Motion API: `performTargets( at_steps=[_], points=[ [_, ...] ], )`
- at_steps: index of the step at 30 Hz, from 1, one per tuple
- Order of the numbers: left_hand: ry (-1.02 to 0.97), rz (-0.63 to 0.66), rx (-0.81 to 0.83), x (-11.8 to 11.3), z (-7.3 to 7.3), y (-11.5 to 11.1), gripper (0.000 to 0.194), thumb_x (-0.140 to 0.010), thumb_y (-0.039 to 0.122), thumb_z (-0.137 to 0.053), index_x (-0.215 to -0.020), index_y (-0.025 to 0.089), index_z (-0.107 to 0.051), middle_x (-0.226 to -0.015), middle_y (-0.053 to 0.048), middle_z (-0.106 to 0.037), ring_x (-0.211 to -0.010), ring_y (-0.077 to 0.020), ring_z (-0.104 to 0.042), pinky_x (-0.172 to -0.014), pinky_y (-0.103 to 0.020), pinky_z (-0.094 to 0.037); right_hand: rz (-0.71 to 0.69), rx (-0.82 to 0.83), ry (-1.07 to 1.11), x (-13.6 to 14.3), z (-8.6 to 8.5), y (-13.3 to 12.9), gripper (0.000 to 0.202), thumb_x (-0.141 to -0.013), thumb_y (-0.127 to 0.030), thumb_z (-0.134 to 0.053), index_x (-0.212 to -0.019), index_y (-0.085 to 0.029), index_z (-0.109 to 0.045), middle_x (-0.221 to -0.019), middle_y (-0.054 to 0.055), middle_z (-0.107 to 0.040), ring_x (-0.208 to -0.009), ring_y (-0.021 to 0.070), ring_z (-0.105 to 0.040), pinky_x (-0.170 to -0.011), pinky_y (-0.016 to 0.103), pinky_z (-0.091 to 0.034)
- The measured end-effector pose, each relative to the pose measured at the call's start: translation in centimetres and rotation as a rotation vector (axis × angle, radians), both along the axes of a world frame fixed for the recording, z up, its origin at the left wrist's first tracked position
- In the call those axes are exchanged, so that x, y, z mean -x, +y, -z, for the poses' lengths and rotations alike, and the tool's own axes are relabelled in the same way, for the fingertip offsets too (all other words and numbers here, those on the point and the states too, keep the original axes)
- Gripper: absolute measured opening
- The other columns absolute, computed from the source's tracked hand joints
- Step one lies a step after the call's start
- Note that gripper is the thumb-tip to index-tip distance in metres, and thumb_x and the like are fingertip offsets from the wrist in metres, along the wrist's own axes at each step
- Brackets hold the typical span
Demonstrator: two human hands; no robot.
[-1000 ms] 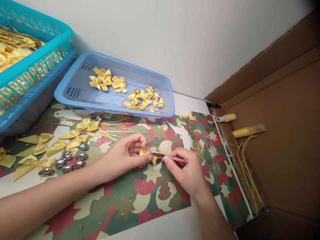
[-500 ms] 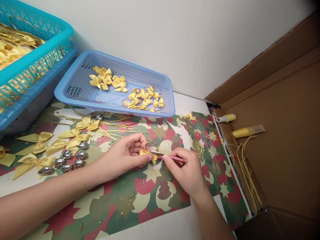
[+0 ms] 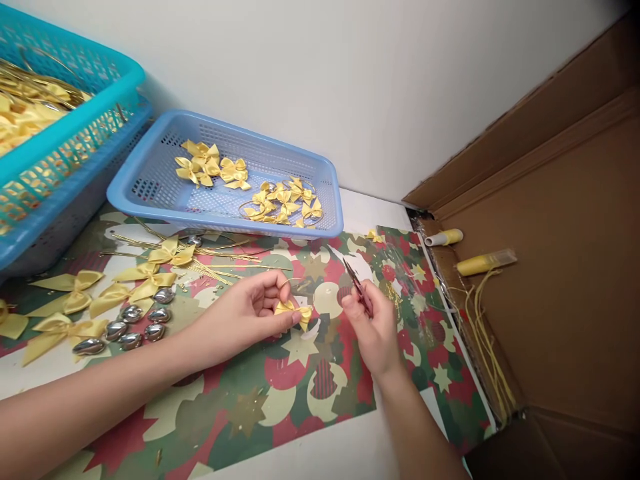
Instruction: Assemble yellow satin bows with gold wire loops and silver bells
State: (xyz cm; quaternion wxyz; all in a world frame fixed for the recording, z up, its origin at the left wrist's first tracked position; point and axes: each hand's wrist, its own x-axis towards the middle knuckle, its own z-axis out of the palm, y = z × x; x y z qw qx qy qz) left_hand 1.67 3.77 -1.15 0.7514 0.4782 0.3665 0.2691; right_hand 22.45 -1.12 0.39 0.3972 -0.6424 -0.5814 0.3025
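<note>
My left hand (image 3: 267, 307) is closed on a yellow ribbon bow (image 3: 295, 312), pinched between thumb and fingers. A thin gold cord loop (image 3: 294, 280) rises behind the bow, partly hidden by the fingers. Apart from the bow, my right hand (image 3: 373, 327) grips a slim tool with a pinkish handle and dark pointed tips (image 3: 356, 280), which point up and left. I cannot make out its exact kind. Loose yellow bows (image 3: 150, 277), silver drop-shaped beads (image 3: 132, 313) and gold cords (image 3: 215, 265) lie left of my hands on the patterned paper (image 3: 240, 407).
A blue basket (image 3: 225, 223) behind my hands holds bows and finished-looking loops. At far left, a turquoise basket (image 3: 107, 87) full of bows and cords sits on another blue one. Cardboard (image 3: 550, 267) borders the right side, with yellow tubes (image 3: 480, 263) and strings (image 3: 483, 333) beside it.
My right hand has drawn the tool away from the bow to the right and turned its tips upward. My left hand still pinches the bow. The view has shifted slightly.
</note>
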Motion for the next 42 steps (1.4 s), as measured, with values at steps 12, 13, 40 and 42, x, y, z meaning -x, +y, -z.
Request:
performTargets(
  at_steps=[12, 13, 40, 42],
  points=[
    [-0.006, 0.029, -0.09, 0.7, -1.0, 0.4, 0.025, -0.084, 0.035, -0.068, -0.081, 0.02, -0.049, -0.07, 0.005, -0.052, -0.06, -0.0084, -0.048, -0.052, -0.019, -0.049, 0.051, -0.014, -0.662, 0.0, 1.6, 0.9, 0.016, -0.092, -0.034, -0.053, -0.092, -0.021, -0.063, -0.09, 0.008, -0.067, -0.086, 0.0259, -0.057, -0.075, 0.036, -0.04],
    [0.004, 0.042, -0.086, 0.7, -1.2, 0.5, 0.024, -0.084, 0.035, -0.068, -0.081, 0.02, -0.049, -0.069, 0.005, -0.052, -0.06, -0.0085, -0.048, -0.053, -0.02, -0.05, 0.071, -0.051, -0.675, 0.1, 1.6, 0.8, 0.016, -0.09, -0.034, -0.056, -0.094, -0.021, -0.064, -0.094, 0.009, -0.066, -0.09, 0.0274, -0.057, -0.079, 0.039, -0.041],
    [0.098, 0.081, -0.397, 1.0, -2.5, -0.3, 0.013, -0.084, 0.027, -0.066, -0.085, 0.021, -0.054, -0.08, 0.0, -0.059, -0.07, -0.0137, -0.059, -0.062, -0.024, -0.053, 0.06, -0.129, 0.041, 1.0, 1.6, 0.9, 0.02, -0.083, -0.017, -0.061, -0.092, -0.02, -0.078, -0.077, 0.004, -0.075, -0.069, 0.0172, -0.067, -0.066, 0.031, -0.054],
    [0.13, 0.058, -0.458, 1.1, -2.4, -0.4, 0.012, -0.085, 0.028, -0.066, -0.087, 0.022, -0.055, -0.083, 0.0, -0.06, -0.071, -0.0142, -0.06, -0.063, -0.024, -0.054, 0.043, -0.167, -0.084, 0.6, 1.5, 1.0, 0.022, -0.083, -0.014, -0.059, -0.091, -0.021, -0.078, -0.076, 0.004, -0.075, -0.072, 0.0183, -0.066, -0.07, 0.034, -0.054]
  ],
)
